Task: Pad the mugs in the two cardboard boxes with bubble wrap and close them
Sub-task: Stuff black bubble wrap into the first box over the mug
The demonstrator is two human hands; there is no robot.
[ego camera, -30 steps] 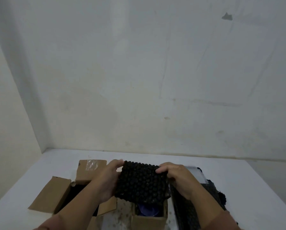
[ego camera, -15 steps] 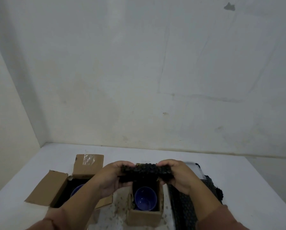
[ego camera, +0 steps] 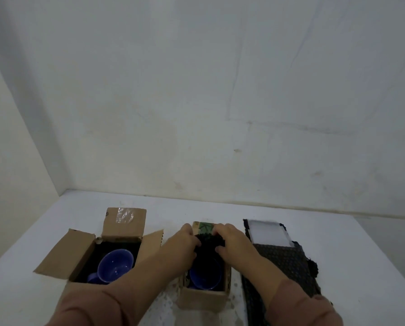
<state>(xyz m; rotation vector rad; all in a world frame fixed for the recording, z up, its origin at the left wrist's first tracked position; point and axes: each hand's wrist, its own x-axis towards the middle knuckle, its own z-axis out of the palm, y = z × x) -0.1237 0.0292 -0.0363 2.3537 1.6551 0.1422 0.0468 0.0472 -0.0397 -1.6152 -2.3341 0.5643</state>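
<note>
Two open cardboard boxes stand on the white table. The left box point(ego camera: 83, 250) has its flaps spread and holds a blue mug point(ego camera: 114, 265). The right box point(ego camera: 203, 298) is smaller and holds another blue mug point(ego camera: 205, 276). My left hand point(ego camera: 182, 247) and my right hand point(ego camera: 232, 243) both grip a folded piece of black bubble wrap point(ego camera: 208, 242) and hold it inside the far end of the right box, just above the mug's rim. Part of that mug is hidden by the wrap and my hands.
A stack of black bubble wrap sheets point(ego camera: 283, 262) lies to the right of the small box, with a white sheet point(ego camera: 267, 232) at its far end. The table point(ego camera: 220, 208) meets a white wall at the back and left.
The bubble wrap was held up flat in front of me, then folded, and both hands have now lowered it into the right box over the mug.
</note>
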